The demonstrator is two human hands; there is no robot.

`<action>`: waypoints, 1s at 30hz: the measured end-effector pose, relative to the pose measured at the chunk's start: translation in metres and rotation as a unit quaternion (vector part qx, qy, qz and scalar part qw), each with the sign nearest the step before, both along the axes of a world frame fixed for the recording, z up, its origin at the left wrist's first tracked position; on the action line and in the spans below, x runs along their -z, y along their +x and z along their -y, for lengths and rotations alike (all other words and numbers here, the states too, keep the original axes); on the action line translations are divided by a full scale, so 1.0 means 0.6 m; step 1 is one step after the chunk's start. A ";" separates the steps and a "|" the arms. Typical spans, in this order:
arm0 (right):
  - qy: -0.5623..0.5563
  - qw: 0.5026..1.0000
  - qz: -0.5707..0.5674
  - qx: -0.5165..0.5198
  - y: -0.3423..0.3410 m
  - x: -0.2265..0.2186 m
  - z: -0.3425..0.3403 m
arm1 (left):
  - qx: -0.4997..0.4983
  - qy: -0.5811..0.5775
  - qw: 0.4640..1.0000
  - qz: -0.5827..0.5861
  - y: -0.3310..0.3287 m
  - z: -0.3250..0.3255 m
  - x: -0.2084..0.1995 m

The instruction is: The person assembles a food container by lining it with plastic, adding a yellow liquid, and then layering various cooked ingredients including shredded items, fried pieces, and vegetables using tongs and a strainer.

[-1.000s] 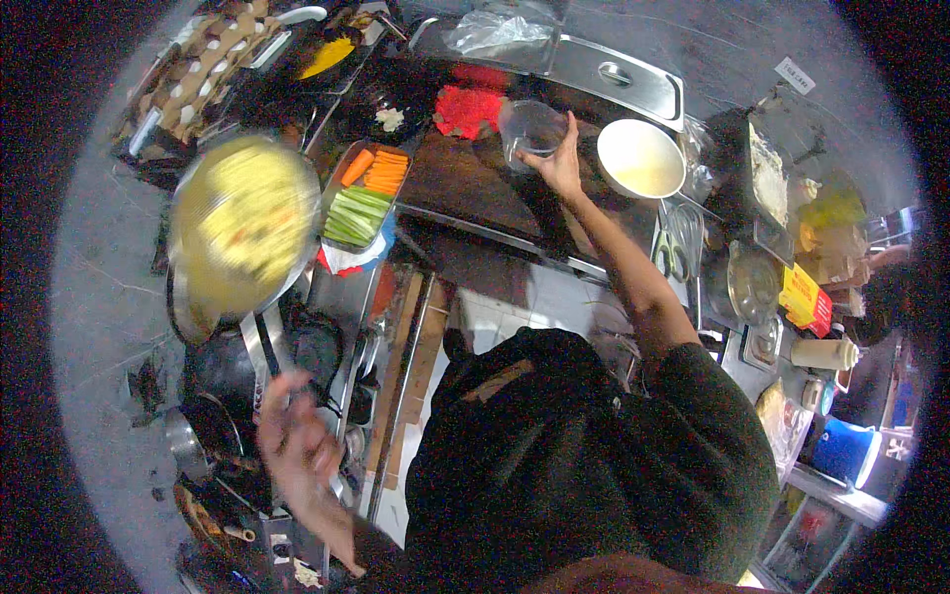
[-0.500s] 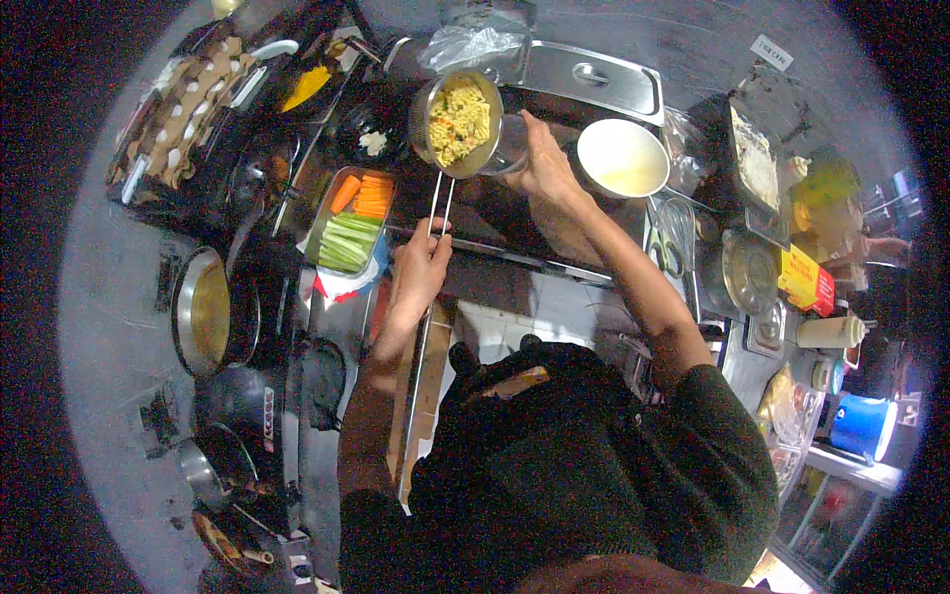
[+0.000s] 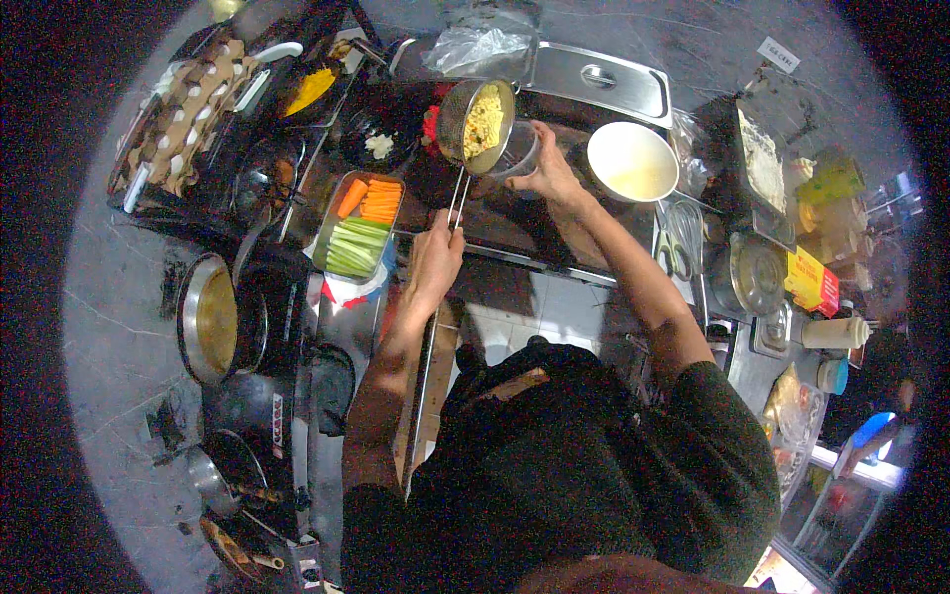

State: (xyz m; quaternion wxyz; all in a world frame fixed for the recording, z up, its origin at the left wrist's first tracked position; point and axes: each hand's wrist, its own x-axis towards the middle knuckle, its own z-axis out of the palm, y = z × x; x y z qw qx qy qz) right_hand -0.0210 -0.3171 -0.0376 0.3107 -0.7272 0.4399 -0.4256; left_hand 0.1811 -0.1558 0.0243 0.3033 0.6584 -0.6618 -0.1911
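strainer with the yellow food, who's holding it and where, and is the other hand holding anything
The left hand grips the strainer by its wire handle's lower end. The right hand holds the clear cup by its side.

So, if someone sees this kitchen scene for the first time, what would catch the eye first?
Probably the wire strainer full of yellow noodles, held by the left hand at its long handle, tilted toward the clear cup in the right hand. Next, the metal tray of orange carrot and green vegetable sticks to the left of it. The white bowl on the right also stands out.
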 end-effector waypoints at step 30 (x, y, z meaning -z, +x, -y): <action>-0.007 0.982 -0.157 0.104 0.013 -0.030 0.016 | -0.009 0.023 0.993 0.115 -0.007 0.038 -0.013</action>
